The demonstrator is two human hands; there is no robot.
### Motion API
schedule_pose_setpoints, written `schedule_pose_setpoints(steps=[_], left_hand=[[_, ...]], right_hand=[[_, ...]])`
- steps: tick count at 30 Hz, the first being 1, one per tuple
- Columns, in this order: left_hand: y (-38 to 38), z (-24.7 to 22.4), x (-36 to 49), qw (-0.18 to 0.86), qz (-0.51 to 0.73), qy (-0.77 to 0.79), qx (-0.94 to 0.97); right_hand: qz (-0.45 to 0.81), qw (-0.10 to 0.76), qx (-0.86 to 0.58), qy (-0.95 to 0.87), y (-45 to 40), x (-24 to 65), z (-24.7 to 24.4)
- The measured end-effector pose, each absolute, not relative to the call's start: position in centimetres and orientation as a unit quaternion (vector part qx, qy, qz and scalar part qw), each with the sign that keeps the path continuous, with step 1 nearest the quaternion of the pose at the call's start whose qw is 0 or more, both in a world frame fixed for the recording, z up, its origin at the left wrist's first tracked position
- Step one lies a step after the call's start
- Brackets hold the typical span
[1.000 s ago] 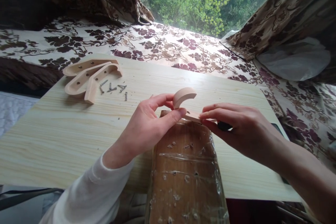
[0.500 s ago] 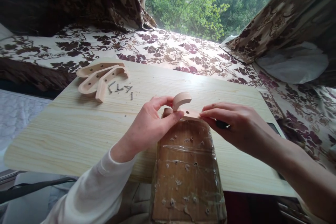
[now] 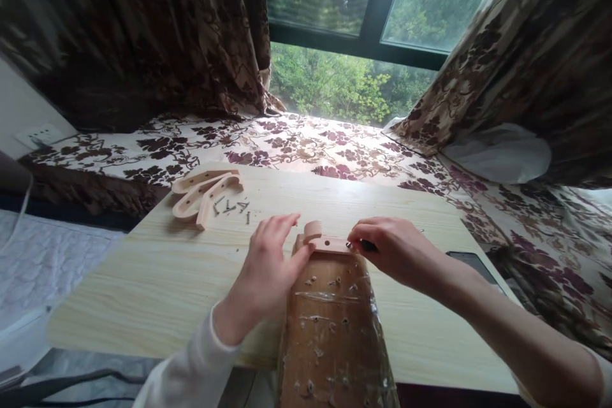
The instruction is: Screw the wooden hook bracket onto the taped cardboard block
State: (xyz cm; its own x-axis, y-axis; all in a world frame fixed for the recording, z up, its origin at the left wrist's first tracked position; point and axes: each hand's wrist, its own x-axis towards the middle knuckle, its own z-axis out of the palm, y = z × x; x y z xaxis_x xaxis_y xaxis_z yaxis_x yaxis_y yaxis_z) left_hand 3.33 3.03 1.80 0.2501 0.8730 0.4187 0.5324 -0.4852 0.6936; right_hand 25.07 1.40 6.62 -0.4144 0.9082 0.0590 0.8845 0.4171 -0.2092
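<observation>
One hooked wooden piece [image 3: 337, 245] shows in your head view, lying across the far end of the tape-wrapped block [image 3: 327, 331], its flat bar along the edge and its curved end rising by your left thumb. Your left hand [image 3: 258, 264] is spread fairly wide, the thumb touching the piece near the curve while the other fingers stand off it. Your right hand [image 3: 396, 252] is at the other end of the bar, its fingers pinched narrow around a dark object [image 3: 368, 245]; something small and metallic glints at their tips, too small for you to tell what it is. Beyond your left hand, more wooden pieces [image 3: 204, 209] rest overlapping on the pale surface [image 3: 143, 299], with loose screws [image 3: 247, 218] just beside them, and a dark flat device [image 3: 473, 264] sits well off to your right. The hooked piece looks light and stiff, smooth enough to turn or slide under a one-sided push. You would likely hold it best by the long edges of the bar, clear of the hole, rather than by the curve, which could act as a lever and rock it.
</observation>
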Motion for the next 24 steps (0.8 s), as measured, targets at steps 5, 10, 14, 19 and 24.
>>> schedule_pose_setpoints(steps=[5,10,14,19,24], left_hand=[[-0.9,3.0,4.6,0.168,0.411,0.358,0.821],[-0.8,1.5,7.1,0.159,0.260,0.372,0.877],[-0.1,1.4,7.3,0.136,0.239,0.369,0.888],[-0.1,2.1,7.1,0.115,0.216,0.366,0.898],[-0.1,1.8,7.4,0.105,0.196,0.374,0.900]], right_hand=[[0.086,0.062,-0.536,-0.837,1.8,24.5,6.8],[0.081,0.058,-0.545,-0.832,1.9,24.2,7.0],[0.082,0.057,-0.550,-0.829,2.2,24.2,7.1],[0.087,0.057,-0.548,-0.830,2.8,24.3,7.4],[0.087,0.055,-0.549,-0.830,2.8,24.4,7.5]])
